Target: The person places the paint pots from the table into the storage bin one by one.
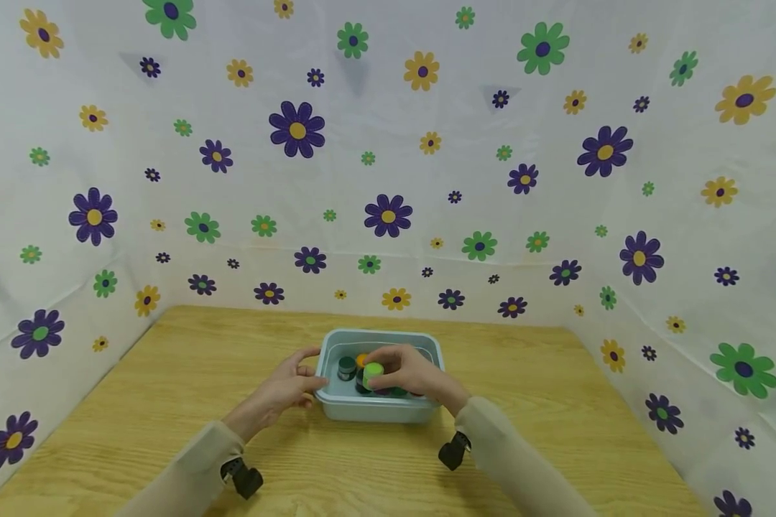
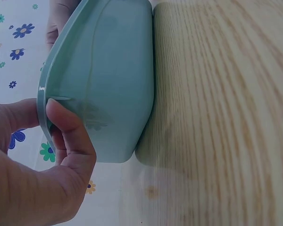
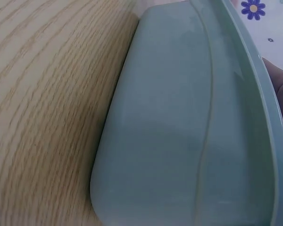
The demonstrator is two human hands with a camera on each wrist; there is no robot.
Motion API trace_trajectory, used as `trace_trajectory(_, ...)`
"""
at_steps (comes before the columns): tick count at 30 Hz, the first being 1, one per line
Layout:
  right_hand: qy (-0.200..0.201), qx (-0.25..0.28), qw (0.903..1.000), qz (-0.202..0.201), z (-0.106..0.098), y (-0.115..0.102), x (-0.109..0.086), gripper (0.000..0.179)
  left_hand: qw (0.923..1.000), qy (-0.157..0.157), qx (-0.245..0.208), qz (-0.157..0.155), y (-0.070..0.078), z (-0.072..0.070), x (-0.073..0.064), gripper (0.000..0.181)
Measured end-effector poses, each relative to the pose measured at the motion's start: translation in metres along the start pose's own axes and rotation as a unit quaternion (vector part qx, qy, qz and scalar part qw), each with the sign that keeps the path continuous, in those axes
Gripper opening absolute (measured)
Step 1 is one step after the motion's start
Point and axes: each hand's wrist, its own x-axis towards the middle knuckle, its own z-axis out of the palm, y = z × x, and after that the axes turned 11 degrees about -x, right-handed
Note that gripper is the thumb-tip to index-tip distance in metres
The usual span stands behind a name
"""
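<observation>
A pale blue plastic bin stands on the table in the head view. My left hand grips its left rim; in the left wrist view the fingers curl around the rim's edge. Over the inside of the bin, my right hand pinches a small lime-green-topped jar between thumb and fingers. Beneath and beside it lie several small jars, among them a dark green-lidded jar and an orange-topped one. The right hand partly hides the others. From the right wrist, the bin's outer wall covers most of that hand.
The wood-grain table extends around the bin on all sides. White cloth with flower prints hangs behind the table and along both sides. A black wrist camera is strapped at the left sleeve, another black camera at the right.
</observation>
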Motion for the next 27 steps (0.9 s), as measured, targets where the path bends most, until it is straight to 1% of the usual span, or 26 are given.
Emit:
trace_trajectory(2,0.001,-0.008,1.0,0.004,0.002,-0.002,0.001,0.042,1.0,-0.002,0.003,0.003,0.001,0.0,0.0,0.066)
trace_trajectory(6,0.006,-0.022,0.9997,0.012,0.007,-0.006,0.006,0.04,1.0,0.003,0.003,0.001,0.003,0.001,0.0,0.067)
trace_trajectory(12,0.008,-0.037,0.9991,0.021,0.017,-0.01,0.016,0.037,1.0,0.009,0.002,-0.004,0.001,0.002,-0.001,0.068)
trace_trajectory(18,0.003,-0.039,0.9992,0.001,0.024,-0.014,0.025,0.037,1.0,0.006,0.003,-0.002,0.0,0.002,0.001,0.065)
trace_trajectory(23,0.008,-0.078,0.9969,-0.011,0.03,-0.016,0.034,0.036,1.0,0.004,0.003,-0.001,0.001,0.002,0.001,0.064)
trace_trajectory(27,0.011,-0.112,0.9935,-0.01,0.033,-0.016,0.04,0.035,1.0,-0.002,0.003,0.0,0.001,0.001,0.0,0.065)
